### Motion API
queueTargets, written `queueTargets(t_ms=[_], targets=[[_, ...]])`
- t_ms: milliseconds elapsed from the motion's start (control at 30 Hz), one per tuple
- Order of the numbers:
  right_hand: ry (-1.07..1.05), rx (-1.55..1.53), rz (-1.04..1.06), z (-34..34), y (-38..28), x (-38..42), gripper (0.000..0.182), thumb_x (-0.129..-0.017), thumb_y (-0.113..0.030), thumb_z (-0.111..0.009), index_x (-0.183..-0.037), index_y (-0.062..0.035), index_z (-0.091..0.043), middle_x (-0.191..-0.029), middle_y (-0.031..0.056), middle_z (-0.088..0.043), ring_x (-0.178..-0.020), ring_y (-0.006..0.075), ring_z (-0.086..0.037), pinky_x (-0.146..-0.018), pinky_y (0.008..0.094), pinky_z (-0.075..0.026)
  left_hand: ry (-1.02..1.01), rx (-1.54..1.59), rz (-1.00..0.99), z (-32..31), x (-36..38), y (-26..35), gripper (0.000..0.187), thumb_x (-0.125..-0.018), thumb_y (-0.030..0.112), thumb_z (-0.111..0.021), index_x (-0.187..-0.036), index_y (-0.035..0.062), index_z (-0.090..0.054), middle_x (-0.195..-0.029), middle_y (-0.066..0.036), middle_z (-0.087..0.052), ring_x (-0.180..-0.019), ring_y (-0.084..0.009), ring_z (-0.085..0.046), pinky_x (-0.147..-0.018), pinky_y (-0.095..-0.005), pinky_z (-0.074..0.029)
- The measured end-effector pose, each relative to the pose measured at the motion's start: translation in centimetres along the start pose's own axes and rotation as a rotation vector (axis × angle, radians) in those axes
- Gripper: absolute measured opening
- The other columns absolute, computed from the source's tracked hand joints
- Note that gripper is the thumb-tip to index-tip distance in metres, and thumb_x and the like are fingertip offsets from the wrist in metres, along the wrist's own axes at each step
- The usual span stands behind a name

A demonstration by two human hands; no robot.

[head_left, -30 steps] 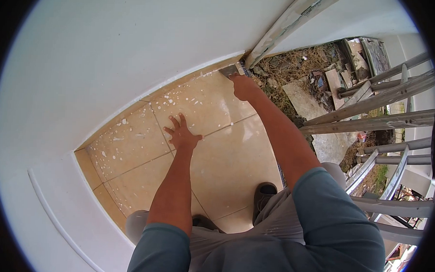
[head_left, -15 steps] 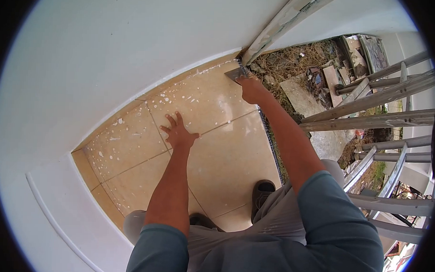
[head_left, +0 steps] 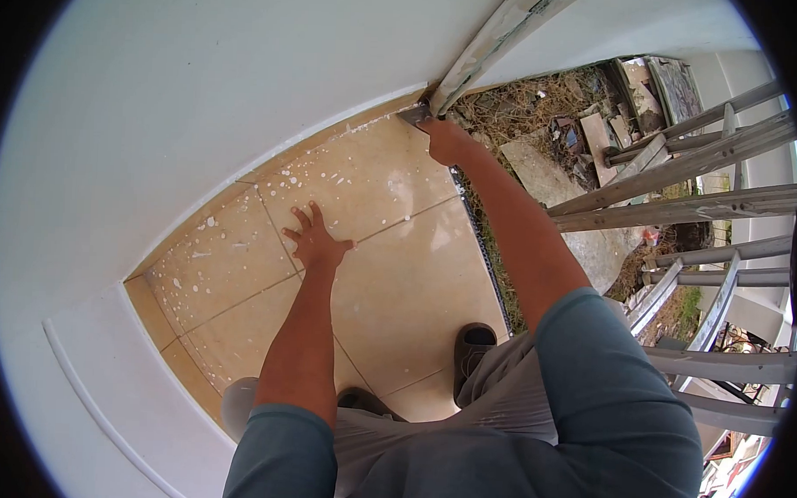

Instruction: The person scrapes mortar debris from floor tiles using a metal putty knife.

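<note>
At the foot of the peeling post (head_left: pixel 480 54), the right hand (head_left: pixel 451 144) grips a flat scraper (head_left: pixel 414 117), its fingers closed round a handle that they mostly hide. The blade lies just beside the post's base, over the corner where the tiled floor (head_left: pixel 406 284) meets the skirting (head_left: pixel 314 142); whether its edge touches the tile cannot be told. Well apart from the post, farther along the floor, the left hand (head_left: pixel 318 244) is open, palm down on the tile with fingers spread. White paint spots (head_left: pixel 287 182) speckle the tiles between that hand and the skirting, and more run on away from the post. Beyond the post lie dry grass and rubble (head_left: pixel 544 96), with wooden poles (head_left: pixel 672 210) slanting over them. Dark shoes (head_left: pixel 465 365) stand on the floor, well apart from the post.
</note>
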State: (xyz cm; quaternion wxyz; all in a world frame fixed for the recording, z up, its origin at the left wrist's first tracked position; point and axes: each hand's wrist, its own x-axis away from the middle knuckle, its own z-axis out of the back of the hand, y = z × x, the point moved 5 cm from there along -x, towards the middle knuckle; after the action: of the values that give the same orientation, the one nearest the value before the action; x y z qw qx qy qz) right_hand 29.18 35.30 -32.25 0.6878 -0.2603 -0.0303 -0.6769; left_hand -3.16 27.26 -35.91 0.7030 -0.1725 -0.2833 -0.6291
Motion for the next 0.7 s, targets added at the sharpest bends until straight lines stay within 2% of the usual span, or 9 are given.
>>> queueTargets(t_ms=[67,100,167,233,300,400,467,600,700], targets=[[-0.112,-0.138,-0.057,2.3,-0.1,1.7,0.06,-0.083,0.001,-0.05,-0.143,-0.006,-0.052,-0.132,0.0258,-0.06,-0.118,0.0426,-0.06,-0.102,0.0467,-0.048,-0.008,-0.007,-0.002,-0.4,0.3,-0.2,0.135,-0.058,0.048,-0.094,-0.162,0.0246,-0.011,-0.168,-0.015,-0.003,-0.146,-0.0589,-0.011,-0.096,-0.0671,-0.051],[-0.016,-0.191,-0.015,2.0,1.0,3.0,0.054,-0.085,-0.001,-0.053,-0.139,-0.0049,-0.055,-0.123,0.0265,-0.064,-0.114,0.0448,-0.061,-0.1,0.0484,-0.049,-0.013,-0.007,-0.004,-0.2,0.5,-0.1,0.135,-0.058,0.048,-0.094,-0.162,0.0246,-0.011,-0.168,-0.015,-0.003,-0.146,-0.059,-0.011,-0.096,-0.0669,-0.051],[0.065,-0.181,-0.124,2.4,0.6,8.5,0.05,-0.089,-0.005,-0.054,-0.139,-0.0051,-0.053,-0.133,0.0211,-0.061,-0.119,0.0387,-0.061,-0.1,0.0457,-0.051,-0.023,-0.01,0.005,0.2,0.4,0.0,0.133,-0.06,0.048,-0.093,-0.161,0.0255,-0.011,-0.168,-0.014,-0.002,-0.147,-0.0578,-0.012,-0.097,-0.0669,-0.051],[0.203,-0.16,-0.098,-1.0,0.7,14.0,0.048,-0.093,-0.006,-0.051,-0.141,-0.0061,-0.052,-0.144,0.0184,-0.054,-0.119,0.0391,-0.061,-0.101,0.0464,-0.05,-0.04,-0.026,0.02,0.1,0.5,0.0,0.13,-0.063,0.048,-0.092,-0.161,0.0274,-0.009,-0.168,-0.012,0.0,-0.147,-0.0555,-0.013,-0.098,-0.0675,-0.05],[0.147,-0.127,-0.234,-4.6,0.4,19.3,0.049,-0.094,-0.007,-0.049,-0.143,-0.0092,-0.049,-0.153,0.0151,-0.045,-0.12,0.0384,-0.06,-0.101,0.0476,-0.051,-0.031,-0.025,0.021,-0.1,0.5,-0.1,0.13,-0.063,0.049,-0.092,-0.161,0.0275,-0.009,-0.168,-0.012,0.0,-0.147,-0.0555,-0.013,-0.098,-0.0672,-0.05],[0.015,-0.171,-0.387,-8.6,-1.7,24.8,0.054,-0.092,-0.004,-0.048,-0.145,-0.0124,-0.046,-0.156,0.0122,-0.041,-0.12,0.0378,-0.06,-0.099,0.0487,-0.052,-0.026,-0.029,0.013,-0.3,0.5,-0.1,0.13,-0.064,0.049,-0.092,-0.161,0.0276,-0.009,-0.168,-0.011,0.0,-0.148,-0.0553,-0.013,-0.099,-0.0673,-0.05],[-0.072,-0.163,-0.387,-11.0,-2.5,25.6,0.057,-0.09,-0.002,-0.048,-0.146,-0.0135,-0.045,-0.157,0.0109,-0.041,-0.12,0.0375,-0.061,-0.098,0.0492,-0.053,-0.015,-0.024,0.012,-0.3,0.3,-0.2,0.129,-0.064,0.049,-0.091,-0.161,0.0276,-0.009,-0.169,-0.011,0.0,-0.148,-0.0551,-0.013,-0.099,-0.0677,-0.049],[0.06,-0.232,-0.333,-9.7,1.2,20.4,0.058,-0.086,0.002,-0.049,-0.143,-0.0092,-0.049,-0.154,0.0116,-0.044,-0.12,0.0377,-0.061,-0.099,0.0466,-0.053,0.002,-0.007,0.009,-1.0,0.4,-0.3,0.129,-0.064,0.049,-0.091,-0.161,0.0276,-0.01,-0.169,-0.011,0.0,-0.148,-0.055,-0.013,-0.098,-0.0685,-0.049],[-0.051,-0.221,-0.282,-8.5,2.5,20.8,0.059,-0.086,0.003,-0.048,-0.144,-0.0069,-0.049,-0.152,0.0126,-0.047,-0.121,0.0374,-0.06,-0.101,0.0448,-0.052,0.008,-0.025,0.006,-0.9,0.3,-0.2,0.128,-0.064,0.048,-0.091,-0.161,0.0272,-0.01,-0.169,-0.011,-0.001,-0.148,-0.0554,-0.013,-0.098,-0.0685,-0.049]])
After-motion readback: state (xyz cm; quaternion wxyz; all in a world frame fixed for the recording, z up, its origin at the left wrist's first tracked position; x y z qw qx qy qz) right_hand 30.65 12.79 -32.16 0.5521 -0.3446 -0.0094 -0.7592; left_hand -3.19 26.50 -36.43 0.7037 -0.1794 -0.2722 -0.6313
